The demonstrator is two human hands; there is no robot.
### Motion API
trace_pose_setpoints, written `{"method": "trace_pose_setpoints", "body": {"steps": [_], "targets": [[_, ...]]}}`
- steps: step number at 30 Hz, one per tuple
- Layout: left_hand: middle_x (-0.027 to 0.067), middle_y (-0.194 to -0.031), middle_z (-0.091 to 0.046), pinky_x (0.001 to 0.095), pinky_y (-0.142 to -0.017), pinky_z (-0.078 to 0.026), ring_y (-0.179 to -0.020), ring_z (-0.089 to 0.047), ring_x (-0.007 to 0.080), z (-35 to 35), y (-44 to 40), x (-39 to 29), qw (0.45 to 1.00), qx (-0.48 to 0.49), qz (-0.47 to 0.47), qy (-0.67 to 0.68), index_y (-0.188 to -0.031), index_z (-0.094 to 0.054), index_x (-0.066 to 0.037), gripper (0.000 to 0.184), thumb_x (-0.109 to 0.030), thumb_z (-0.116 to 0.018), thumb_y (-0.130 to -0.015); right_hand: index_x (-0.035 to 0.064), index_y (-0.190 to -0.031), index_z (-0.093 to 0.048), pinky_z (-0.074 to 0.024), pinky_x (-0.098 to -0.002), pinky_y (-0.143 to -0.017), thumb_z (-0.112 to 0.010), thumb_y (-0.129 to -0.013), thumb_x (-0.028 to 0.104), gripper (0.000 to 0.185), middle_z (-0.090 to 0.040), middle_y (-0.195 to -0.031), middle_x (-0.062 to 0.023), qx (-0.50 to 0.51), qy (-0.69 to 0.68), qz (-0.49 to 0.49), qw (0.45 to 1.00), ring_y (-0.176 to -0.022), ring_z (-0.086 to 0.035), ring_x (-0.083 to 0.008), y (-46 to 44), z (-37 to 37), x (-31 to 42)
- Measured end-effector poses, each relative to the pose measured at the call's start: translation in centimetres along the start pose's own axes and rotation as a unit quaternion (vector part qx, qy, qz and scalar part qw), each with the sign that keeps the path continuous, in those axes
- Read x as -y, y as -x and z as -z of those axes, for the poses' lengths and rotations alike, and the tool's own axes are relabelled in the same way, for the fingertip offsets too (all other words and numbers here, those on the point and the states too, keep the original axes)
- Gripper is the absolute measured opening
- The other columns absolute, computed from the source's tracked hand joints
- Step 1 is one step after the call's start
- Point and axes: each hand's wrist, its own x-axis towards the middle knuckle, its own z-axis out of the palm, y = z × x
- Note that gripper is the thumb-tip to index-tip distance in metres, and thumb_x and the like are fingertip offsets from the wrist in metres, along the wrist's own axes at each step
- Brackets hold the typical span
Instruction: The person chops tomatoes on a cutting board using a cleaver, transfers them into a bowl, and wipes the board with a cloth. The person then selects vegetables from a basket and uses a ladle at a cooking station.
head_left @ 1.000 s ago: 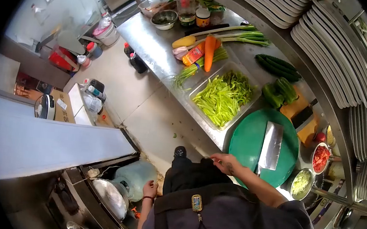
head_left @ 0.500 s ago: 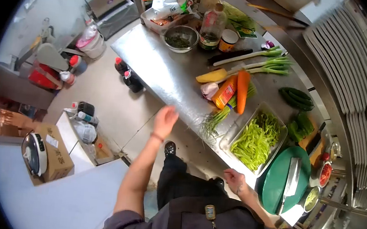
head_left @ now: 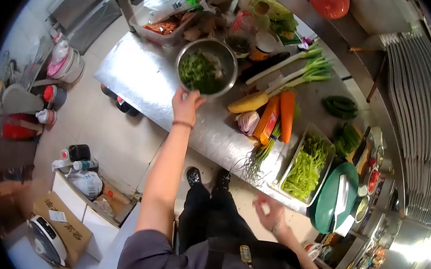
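My left hand (head_left: pixel 186 106) is closed on the near rim of a metal bowl (head_left: pixel 229 86) of chopped green leaves (head_left: pixel 199 72). The bowl is near the back of the steel counter, by a clear plastic bottle; I cannot tell if its base touches the counter. My right hand (head_left: pixel 268 214) hangs in front of the counter's near edge, slightly blurred. Its fingers are loosely curled, with a gap at the thumb and nothing seen in them. Nearest to it is a tray (head_left: pixel 293 193) of cut green stalks (head_left: pixel 302 173).
On the steel counter (head_left: pixel 144 89) lie a carrot (head_left: pixel 286 116), a garlic bulb (head_left: pixel 248 122), an orange packet (head_left: pixel 267 120), a peeled yellow vegetable (head_left: pixel 248 103) and leeks (head_left: pixel 307 70). A cleaver (head_left: pixel 342 196) rests on a green board (head_left: pixel 326 210). Stacked plates (head_left: pixel 410 101) stand at right.
My left hand has reached forward to the bowl and taken its rim. The bowl appears nearer and larger. My right hand stays low near the counter edge. The view has shifted.
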Motion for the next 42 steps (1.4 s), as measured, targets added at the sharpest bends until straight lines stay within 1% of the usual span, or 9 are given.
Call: {"method": "trace_pose_setpoints", "body": {"steps": [5,11,15,17,29,30,32,37,42], "targets": [[0.0047,-0.094,-0.06,0.0319,-0.072,-0.054,-0.081,-0.06,0.0158,0.9,11.4,-1.7,0.991,0.088,0.093,-0.048,-0.107,-0.052,-0.004,0.026,0.003,-0.056,-0.083,0.0063,-0.119,-0.053,-0.0469,-0.0373,-0.085,-0.067,-0.073,0.004,0.048,-0.056,-0.111,-0.0172,-0.054,-0.016,0.208,0.976,-0.1,-0.056,-0.0335,-12.8,0.4,5.4],[0.0041,-0.095,-0.061,0.0301,-0.069,-0.055,-0.085,-0.06,0.0126,0.8,17.6,-2.9,0.983,0.128,0.109,-0.079,-0.101,-0.054,-0.005,0.02,0.002,-0.057,-0.083,0.0116,-0.119,-0.051,-0.0439,-0.0415,-0.09,-0.07,-0.064,0.01,0.058,-0.046,-0.123,-0.0196,0.066,0.231,0.21,0.948,-0.111,-0.048,-0.0362,-18.4,-3.8,5.4],[0.0038,-0.102,-0.056,0.0257,-0.07,-0.056,-0.091,-0.057,0.0116,2.1,17.5,-3.3,0.98,0.12,0.153,-0.035,-0.117,-0.05,-0.004,0.039,0.007,-0.057,-0.08,0.0057,-0.105,-0.058,-0.0476,-0.0333,-0.082,-0.064,-0.066,0.003,0.04,-0.058,-0.101,-0.0118,-0.005,-0.056,0.118,0.991,-0.095,-0.058,-0.0265,-17.1,-1.5,4.7],[0.0037,-0.104,-0.055,0.0264,-0.071,-0.056,-0.094,-0.056,0.0123,1.9,17.4,-4.3,0.979,0.121,0.15,-0.059,-0.116,-0.05,-0.003,0.038,0.006,-0.057,-0.08,0.0014,-0.115,-0.051,-0.0459,-0.0243,-0.081,-0.059,-0.076,-0.006,0.041,-0.057,-0.104,-0.006,0.022,-0.273,-0.064,0.96,-0.096,-0.054,-0.012,-16.1,-0.3,5.4],[0.0062,-0.105,-0.057,0.0306,-0.077,-0.056,-0.095,-0.059,0.0157,0.4,16.2,-4.7,0.976,0.14,0.166,-0.013,-0.11,-0.052,-0.002,0.03,0.006,-0.056,-0.081,0.0003,-0.129,-0.04,-0.0443,-0.0302,-0.09,-0.056,-0.082,0.0,0.05,-0.053,-0.119,-0.0136,0.01,-0.602,-0.124,0.788,-0.106,-0.054,-0.0203,-15.1,1.5,6.1],[0.0062,-0.105,-0.057,0.0306,-0.077,-0.056,-0.095,-0.059,0.0157,0.2,16.2,-4.6,0.975,0.144,0.168,-0.017,-0.11,-0.052,-0.002,0.03,0.006,-0.056,-0.081,0.0017,-0.128,-0.044,-0.0453,-0.0315,-0.089,-0.057,-0.081,0.0,0.048,-0.052,-0.12,-0.0168,0.032,-0.346,-0.041,0.937,-0.105,-0.055,-0.0237,-15.4,1.7,6.3],[0.0069,-0.103,-0.058,0.0319,-0.077,-0.056,-0.093,-0.06,0.0168,-0.1,16.1,-4.5,0.973,0.145,0.179,-0.02,-0.11,-0.053,-0.002,0.029,0.006,-0.055,-0.082,0.0044,-0.117,-0.055,-0.0483,-0.0363,-0.085,-0.06,-0.078,0.004,0.039,-0.053,-0.117,-0.0223,-0.007,0.05,0.1,0.994,-0.101,-0.057,-0.0339,-15.6,1.5,6.8],[0.0054,-0.103,-0.06,0.0339,-0.077,-0.054,-0.091,-0.061,0.0176,-0.9,16.6,-3.9,0.971,0.126,0.202,-0.025,-0.108,-0.054,-0.005,0.028,0.004,-0.055,-0.082,0.0069,-0.105,-0.062,-0.0511,-0.0347,-0.077,-0.063,-0.077,0.01,0.028,-0.061,-0.105,-0.0147,-0.019,0.141,0.218,0.965,-0.094,-0.061,-0.0321,-17.2,-1.2,6.0],[0.0046,-0.1,-0.06,0.0323,-0.073,-0.055,-0.088,-0.061,0.0158,-0.1,17.5,-3.8,0.97,0.117,0.205,-0.056,-0.107,-0.054,-0.005,0.026,0.003,-0.055,-0.082,0.0088,-0.099,-0.06,-0.0508,-0.0355,-0.07,-0.064,-0.075,0.011,0.025,-0.059,-0.101,-0.0098,0.124,0.181,0.097,0.971,-0.09,-0.059,-0.0297,-17.1,-1.7,7.4]]}}
